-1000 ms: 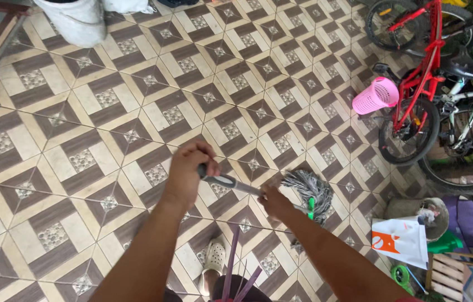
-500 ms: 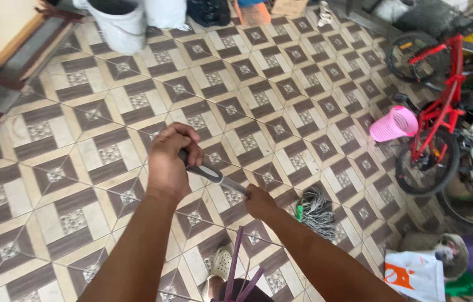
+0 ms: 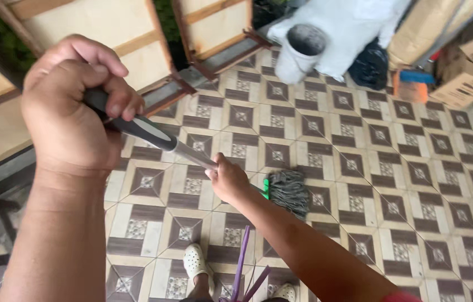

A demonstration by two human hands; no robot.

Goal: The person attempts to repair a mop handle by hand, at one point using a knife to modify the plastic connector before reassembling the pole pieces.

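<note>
Gripping a mop handle with both hands here, left hand wrapped tight round the dark grey grip end up near the camera, fingers curled fully closed over it. Right hand clamping lower down on the silver shaft, fist closed around it too. Running diagonally down to the grey stringy mop head, resting on the patterned floor tiles just past the right hand, with a small green clip where the head joins the shaft. Standing in white clogs at the bottom edge, with some purple strips hanging just beside them. Leaning against the far wall: wooden framed panels, a grey bucket next to a white sack, and cardboard boxes off to the right
</note>
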